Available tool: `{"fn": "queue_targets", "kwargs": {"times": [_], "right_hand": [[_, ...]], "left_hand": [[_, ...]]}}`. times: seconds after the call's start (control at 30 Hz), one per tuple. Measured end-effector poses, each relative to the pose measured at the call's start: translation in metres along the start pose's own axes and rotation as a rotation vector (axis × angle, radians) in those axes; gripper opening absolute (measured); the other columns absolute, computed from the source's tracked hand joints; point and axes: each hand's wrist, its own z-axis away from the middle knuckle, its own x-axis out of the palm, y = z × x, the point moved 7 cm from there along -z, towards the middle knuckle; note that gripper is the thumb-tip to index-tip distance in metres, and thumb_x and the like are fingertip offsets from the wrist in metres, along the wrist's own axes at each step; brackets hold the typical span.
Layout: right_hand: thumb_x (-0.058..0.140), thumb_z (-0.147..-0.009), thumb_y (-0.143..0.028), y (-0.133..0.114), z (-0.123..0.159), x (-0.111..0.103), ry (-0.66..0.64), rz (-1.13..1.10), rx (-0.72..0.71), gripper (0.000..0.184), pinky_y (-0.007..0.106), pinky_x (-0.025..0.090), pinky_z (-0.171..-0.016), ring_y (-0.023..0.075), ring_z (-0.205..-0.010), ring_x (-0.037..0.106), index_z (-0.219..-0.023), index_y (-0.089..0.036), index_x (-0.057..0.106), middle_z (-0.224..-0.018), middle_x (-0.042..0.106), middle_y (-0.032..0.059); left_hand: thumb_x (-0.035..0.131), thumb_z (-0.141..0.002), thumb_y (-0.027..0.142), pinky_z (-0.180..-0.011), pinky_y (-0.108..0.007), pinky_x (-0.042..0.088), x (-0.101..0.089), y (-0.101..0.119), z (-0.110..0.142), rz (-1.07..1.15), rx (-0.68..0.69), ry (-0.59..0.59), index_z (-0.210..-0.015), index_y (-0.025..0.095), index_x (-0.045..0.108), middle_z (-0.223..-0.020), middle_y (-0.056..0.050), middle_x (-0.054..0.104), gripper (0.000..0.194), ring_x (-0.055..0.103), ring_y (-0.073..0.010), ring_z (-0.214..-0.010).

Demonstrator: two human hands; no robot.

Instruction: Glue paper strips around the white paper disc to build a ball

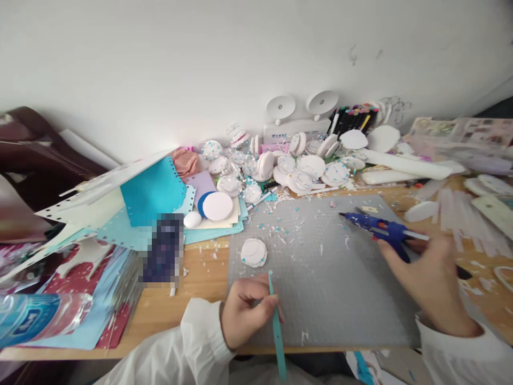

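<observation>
The layered white disc lies just beyond the left hand, which pinches a slim teal tool. It seems part-decorated, with few blue dots. The right hand grips a glue gun, nozzle away from it; dotted discs crowd beyond.

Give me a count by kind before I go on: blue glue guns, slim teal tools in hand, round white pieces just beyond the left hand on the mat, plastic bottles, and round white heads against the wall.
Blue glue gun: 1
Slim teal tool: 1
Round white piece: 1
Plastic bottle: 1
Round white heads: 2
Total: 6
</observation>
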Motion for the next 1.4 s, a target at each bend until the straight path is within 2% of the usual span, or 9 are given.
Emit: {"fn": "queue_targets", "kwargs": {"times": [0.13,0.3,0.53,0.67,0.8,0.93,1.1,1.23,1.4], "right_hand": [[0.078,-0.052,-0.016,-0.036,0.015,-0.043,0.323,-0.029,-0.207,0.040,0.040,0.043,-0.058,0.0214,-0.059,0.053,-0.070,-0.027,0.045,-0.066,0.051,0.0048],[0.061,-0.075,-0.020,-0.137,0.073,-0.017,-0.205,-0.251,-0.822,0.012,0.034,0.047,-0.059,0.0183,-0.065,0.057,-0.075,-0.023,0.049,-0.071,0.060,0.0042],[0.038,-0.084,-0.004,-0.196,0.107,0.017,-0.238,-0.330,-1.191,0.021,0.036,0.043,-0.063,0.0176,-0.062,0.051,-0.090,-0.015,0.054,-0.069,0.059,0.0041],[0.038,-0.086,-0.005,-0.203,0.096,0.022,-0.222,-0.334,-1.280,0.019,0.035,0.039,-0.061,0.0172,-0.060,0.046,-0.088,-0.017,0.053,-0.065,0.055,0.0027],[0.043,-0.082,-0.003,-0.195,0.075,0.035,-0.290,-0.473,-1.147,0.018,0.032,0.038,-0.059,0.0160,-0.060,0.041,-0.083,-0.020,0.046,-0.064,0.050,0.0004],[0.048,-0.082,-0.004,-0.169,0.046,0.062,-0.381,-0.851,-0.637,0.021,0.028,0.036,-0.057,0.0130,-0.058,0.041,-0.083,-0.023,0.039,-0.064,0.044,-0.0036],[0.042,-0.091,-0.014,-0.151,0.040,0.087,-0.388,-1.019,-0.251,0.014,0.024,0.034,-0.049,0.0109,-0.055,0.038,-0.089,-0.024,0.032,-0.067,0.037,-0.0053],[0.042,-0.092,-0.019,-0.152,0.046,0.092,-0.516,-1.101,-0.130,0.014,0.022,0.033,-0.048,0.0094,-0.054,0.036,-0.087,-0.025,0.030,-0.068,0.036,-0.0054],[0.042,-0.092,-0.019,-0.150,0.052,0.088,-0.608,-1.166,-0.060,0.016,0.024,0.033,-0.048,0.0109,-0.054,0.034,-0.086,-0.026,0.029,-0.067,0.033,-0.0051]], "left_hand": [[0.052,-0.086,0.049,-0.060,-0.026,0.042,-0.002,-0.008,0.007,0.000,-0.172,0.111,-0.052,0.013,0.068,-0.052,-0.006,0.059,0.053,0.052,-0.0140,-0.057],[0.051,-0.082,0.040,-0.056,-0.024,0.038,0.008,-0.015,0.005,-0.059,-0.351,0.216,-0.047,0.013,0.063,-0.048,-0.002,0.053,0.046,0.046,-0.0114,-0.052],[0.051,-0.079,0.036,-0.048,-0.023,0.026,0.016,0.000,-0.006,-0.210,-0.242,0.251,-0.043,0.018,0.028,-0.046,0.005,0.027,0.047,0.029,-0.0076,-0.048],[0.050,-0.085,0.036,-0.048,-0.023,0.030,0.004,0.008,-0.009,-0.293,-0.211,0.260,-0.044,0.016,0.039,-0.044,0.004,0.036,0.047,0.037,-0.0083,-0.047],[0.043,-0.093,0.025,-0.065,-0.026,0.043,-0.017,0.046,-0.014,-0.468,0.135,0.228,-0.063,0.015,0.066,-0.058,-0.003,0.063,0.039,0.057,-0.0131,-0.060],[0.060,-0.083,0.026,-0.084,-0.036,0.044,-0.046,0.070,-0.021,-0.750,0.503,0.181,-0.102,0.017,0.064,-0.095,-0.009,0.069,0.021,0.062,-0.0220,-0.090],[0.077,-0.058,0.058,-0.105,-0.052,0.032,-0.069,0.011,-0.045,-0.950,0.278,-0.130,-0.139,0.019,0.035,-0.141,-0.020,0.042,0.099,0.040,-0.0368,-0.129],[0.077,-0.066,0.044,-0.105,-0.049,0.036,-0.072,-0.020,-0.045,-0.916,0.160,-0.241,-0.140,0.020,0.030,-0.136,-0.017,0.048,0.091,0.045,-0.0328,-0.126],[0.077,-0.069,0.029,-0.094,-0.040,0.046,-0.074,-0.016,-0.038,-0.773,0.171,-0.126,-0.134,0.023,0.036,-0.119,-0.011,0.058,0.077,0.057,-0.0261,-0.109]]}}
